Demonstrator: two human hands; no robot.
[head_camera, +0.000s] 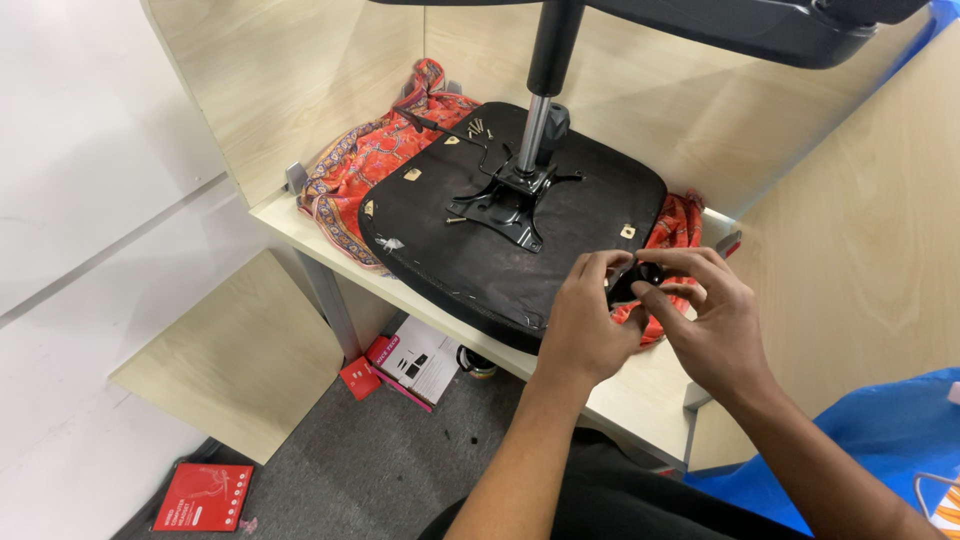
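Your left hand (585, 325) and right hand (705, 320), fingers pinched together on a small black plastic part (630, 282), at the desk's front edge beside the upturned black chair seat (480, 265). Risk: loosened grip drops it floorward.

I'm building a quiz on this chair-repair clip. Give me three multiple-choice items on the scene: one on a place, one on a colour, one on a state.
1. Where does the black seat lie?
A. on the floor
B. on the wooden desk
C. on a shelf

2. What colour is the patterned cloth under the seat?
A. red-orange
B. green
C. white

3. How are the hands placed?
A. both flat on the desk
B. one out of view
C. both closed around a small black part

Answers:
1 B, the seat rests upside down on the desk top.
2 A, the cloth shows red-orange at both ends of the seat.
3 C, the left hand and right hand meet at the part.
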